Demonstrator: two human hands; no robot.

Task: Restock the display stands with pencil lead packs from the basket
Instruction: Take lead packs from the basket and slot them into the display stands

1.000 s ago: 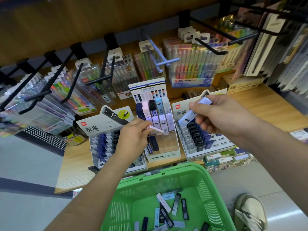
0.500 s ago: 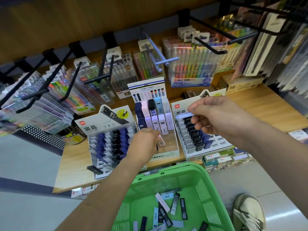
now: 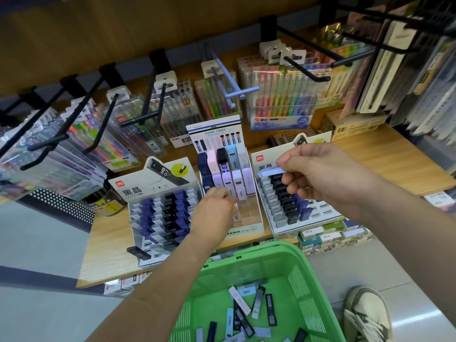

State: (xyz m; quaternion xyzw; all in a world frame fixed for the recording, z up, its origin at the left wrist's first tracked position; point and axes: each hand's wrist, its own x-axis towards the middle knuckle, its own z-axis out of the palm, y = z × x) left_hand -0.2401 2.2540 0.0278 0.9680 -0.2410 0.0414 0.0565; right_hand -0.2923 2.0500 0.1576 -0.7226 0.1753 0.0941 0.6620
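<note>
Three lead display stands sit on a wooden shelf: a left stand (image 3: 158, 208) with blue and black packs, a middle stand (image 3: 246, 218) with pastel packs, and a right stand (image 3: 320, 213) with white, black and blue packs. My right hand (image 3: 318, 176) pinches a pale lilac pack (image 3: 271, 172) above the right stand's back rows. At the front of the middle stand, my left hand (image 3: 214, 213) holds a pinkish pack (image 3: 236, 215), mostly hidden by its fingers. The green basket (image 3: 306, 267) below holds several loose packs (image 3: 246, 309).
Black and grey peg hooks (image 3: 153, 114) carry pen packs above the stands. Boxed goods (image 3: 328, 236) are stacked under the shelf edge. One black pack (image 3: 138, 253) lies at the left stand's front corner. A shoe (image 3: 367, 314) stands on the floor to the right of the basket.
My right hand lowered the lilac pack from a tilt to level over the right stand. My left hand moved right and down to the front of the middle stand with its pack.
</note>
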